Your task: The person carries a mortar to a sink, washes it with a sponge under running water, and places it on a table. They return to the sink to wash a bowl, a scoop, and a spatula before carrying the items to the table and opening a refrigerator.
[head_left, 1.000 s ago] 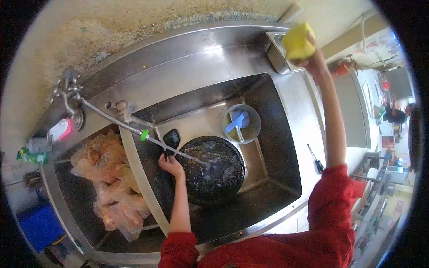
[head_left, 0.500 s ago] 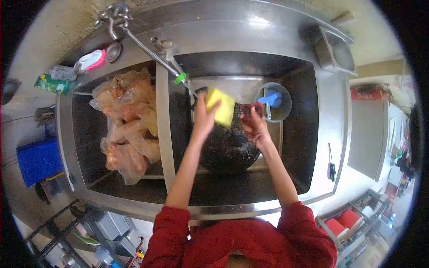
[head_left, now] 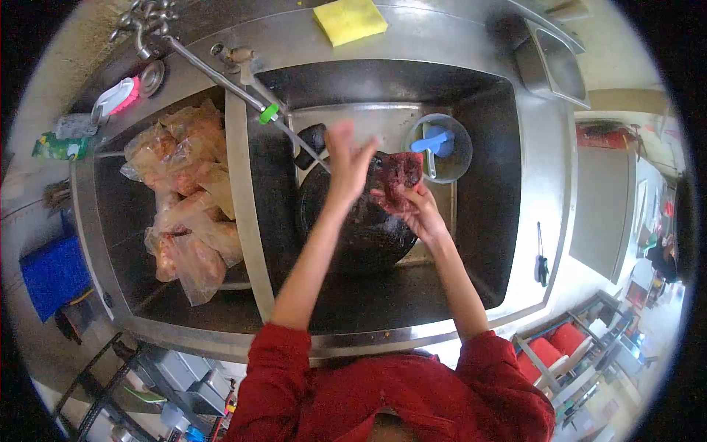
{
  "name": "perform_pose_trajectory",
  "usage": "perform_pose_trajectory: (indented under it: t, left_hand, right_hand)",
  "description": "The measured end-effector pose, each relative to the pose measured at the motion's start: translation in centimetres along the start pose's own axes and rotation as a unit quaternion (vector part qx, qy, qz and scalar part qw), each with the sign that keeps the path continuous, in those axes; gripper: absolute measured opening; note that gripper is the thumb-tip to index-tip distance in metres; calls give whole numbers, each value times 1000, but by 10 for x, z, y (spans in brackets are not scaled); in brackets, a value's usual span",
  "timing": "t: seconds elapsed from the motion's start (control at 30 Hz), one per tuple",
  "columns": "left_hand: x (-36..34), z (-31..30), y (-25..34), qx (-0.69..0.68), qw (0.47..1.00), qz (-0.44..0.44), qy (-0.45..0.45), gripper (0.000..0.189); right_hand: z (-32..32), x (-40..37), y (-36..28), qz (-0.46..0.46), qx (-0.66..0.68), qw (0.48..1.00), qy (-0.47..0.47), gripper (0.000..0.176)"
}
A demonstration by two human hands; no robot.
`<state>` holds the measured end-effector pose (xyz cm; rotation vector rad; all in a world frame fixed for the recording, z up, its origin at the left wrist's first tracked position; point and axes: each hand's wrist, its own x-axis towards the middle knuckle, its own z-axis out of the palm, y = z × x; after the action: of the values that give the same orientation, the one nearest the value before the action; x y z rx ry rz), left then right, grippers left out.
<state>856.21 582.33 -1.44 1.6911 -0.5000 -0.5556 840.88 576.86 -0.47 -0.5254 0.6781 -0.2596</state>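
Note:
My right hand [head_left: 421, 211] grips a dark red scouring pad [head_left: 403, 171] above a large black pan [head_left: 364, 239] in the right sink basin. My left hand [head_left: 350, 163] is just left of the pad, its fingers apart and partly smeared by motion, with nothing in it. On the steel ledge behind the basin lies a yellow sponge [head_left: 350, 20]. Right of the pad, a clear round container [head_left: 462, 163] holds a blue-handled tool [head_left: 436, 141]. The pan's handle side [head_left: 312, 144] points to the back left, beside the faucet spout.
A long faucet spout [head_left: 213, 76] with a green band reaches into the right basin. Plastic bags of raw meat [head_left: 191, 206] fill the left basin. A brush with pink bristles [head_left: 118, 97] sits on the left ledge, and a dark-handled tool [head_left: 542, 258] lies on the right rim.
The yellow sponge has gone from my left hand to the back ledge. My left hand is now empty beside the red pad, which my right hand has raised and shows more fully.

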Motion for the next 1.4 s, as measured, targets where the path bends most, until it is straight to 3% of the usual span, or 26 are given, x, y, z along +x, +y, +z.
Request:
perform_pose_trajectory:
  t: [0.03, 0.1, 0.13, 0.17, 0.2, 0.3, 0.37, 0.4, 0.43, 0.47, 0.53, 0.57, 0.63, 0.7, 0.77, 0.8, 0.83, 0.9, 1.0, 1.07, 1.13, 1.2, 1.27, 1.3, 1.33, 1.4]
  left_hand:
    - [-28, 1, -21, -97, 992, -86, -11, 51]
    - [-76, -9, -66, -67, 986, -151, 29, 48]
    - [-95, -19, -77, -16, 975, -221, 32, 48]
    - [-120, -30, -103, 63, 954, -290, 47, 49]
    - [-143, -46, -130, 140, 920, -358, 73, 51]
    - [-162, -64, -160, 235, 876, -409, 100, 57]
    - [-161, -69, -174, 213, 868, -423, 150, 60]
    - [-158, -72, -183, 193, 858, -436, 189, 63]
    - [-160, -74, -198, 196, 854, -441, 192, 63]
    - [-166, -76, -219, 119, 854, -455, 221, 62]
    - [-183, -81, -241, 44, 846, -473, 242, 62]
    - [-186, -86, -246, -11, 838, -495, 228, 62]
    - [-193, -96, -261, -65, 825, -520, 212, 62]
    - [-191, -101, -280, -49, 749, -635, 183, 58]
    - [-165, -89, -202, -17, 754, -632, 182, 58]
    - [-156, -84, -172, 16, 757, -626, 184, 58]
    - [-161, -82, -182, 15, 754, -630, 186, 58]
    - [-176, -78, -219, -38, 794, -561, 233, 51]
    - [-183, -73, -246, -118, 805, -510, 281, 50]
    - [-183, -79, -245, -135, 800, -513, 280, 50]
    - [-179, -88, -239, -169, 792, -521, 270, 51]
    - [-177, -91, -233, -203, 780, -532, 258, 52]
    - [-171, -86, -223, -158, 781, -550, 252, 53]
    - [-168, -83, -217, -113, 778, -564, 250, 54]
    - [-166, -82, -212, -114, 778, -565, 249, 54]
    - [-165, -81, -204, -68, 770, -596, 217, 55]
  right_hand:
    - [-3, 3, 7, 6, -35, 999, 20, 40]
    - [-15, 9, 24, 8, -51, 998, 25, 39]
    - [-24, 12, 34, -55, -283, 954, 83, 40]
    - [-38, 15, 47, -115, -501, 848, 129, 41]
    - [-78, 27, 87, -239, -702, 646, 179, 47]
    - [-120, 84, 163, -217, -742, 539, 333, 55]
    - [-93, 118, 187, -126, -809, 481, 315, 55]
    - [-66, 122, 186, -236, -754, 567, 232, 54]
    - [-53, 129, 205, -215, -818, 510, 157, 53]
    - [-39, 126, 218, -277, -798, 526, 101, 54]
    - [-16, 92, 236, -192, -841, 506, -23, 55]
    - [-35, 76, 255, -263, -845, 462, -57, 57]
    - [-72, 36, 261, -243, -845, 455, -139, 59]
    - [-121, 7, 257, -182, -860, 452, -153, 61]
    - [-132, 5, 217, -87, -912, 385, -111, 61]
    - [-133, 17, 202, -153, -905, 395, -48, 61]
    - [-130, 35, 188, -216, -890, 402, 14, 60]
    - [-95, 86, 166, -169, -848, 479, 151, 58]
    - [-59, 122, 187, -241, -809, 508, 172, 57]
    - [-51, 111, 218, -249, -859, 446, 33, 57]
    - [-94, 78, 278, -195, -838, 506, -58, 58]
    - [-87, 21, 246, -181, -820, 514, -175, 57]
    - [-114, 3, 211, -145, -853, 453, -214, 57]
    - [-128, 3, 203, -241, -865, 423, -124, 57]
    - [-141, 15, 191, -252, -841, 471, -85, 61]
    - [-127, 53, 164, -164, -871, 447, 123, 60]
